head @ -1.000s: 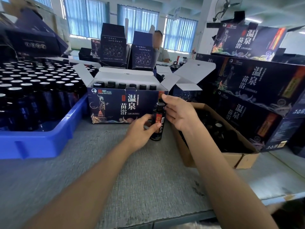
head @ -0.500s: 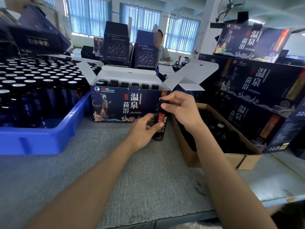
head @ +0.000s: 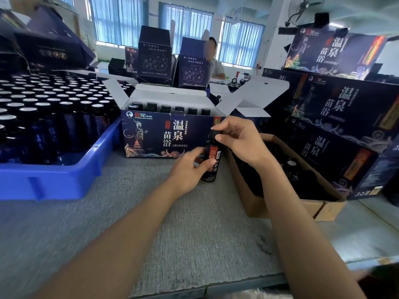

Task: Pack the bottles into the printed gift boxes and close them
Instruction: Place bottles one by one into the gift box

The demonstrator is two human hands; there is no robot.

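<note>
From my head camera, I see one dark bottle (head: 212, 155) with a red label standing upright on the desk (head: 172, 223), just in front of the right front corner of the open gift box (head: 151, 134). My left hand (head: 187, 169) grips the lower body of the bottle, with the thumb across the front and the fingers curled behind it. My right hand (head: 239, 143) comes over from the right, and its thumb and fingertips pinch the black cap (head: 214, 133) at the top. Both forearms reach in from the bottom edge.

The gift box is dark blue with gold drawings and large pale characters. Its white-lined flaps stand open, and a row of black bottle caps (head: 166, 107) shows just inside its front wall.

The desk is covered in a grey, woven-looking mat. On its left sits a blue plastic crate (head: 64, 182) filled with many upright dark bottles (head: 54, 108). On the right, touching my right forearm's side, a brown cardboard box (head: 280, 208) holds dark things I cannot make out clearly. Behind it, closed printed boxes (head: 345, 108) lie stacked, with one more tilted on top.

Further back, two tall dark cartons (head: 154, 59) stand upright, and a person (head: 212, 61) sits behind them. Windows with blue curtains (head: 118, 20) line the far wall, and a fan (head: 302, 7) is mounted high on the right.
</note>
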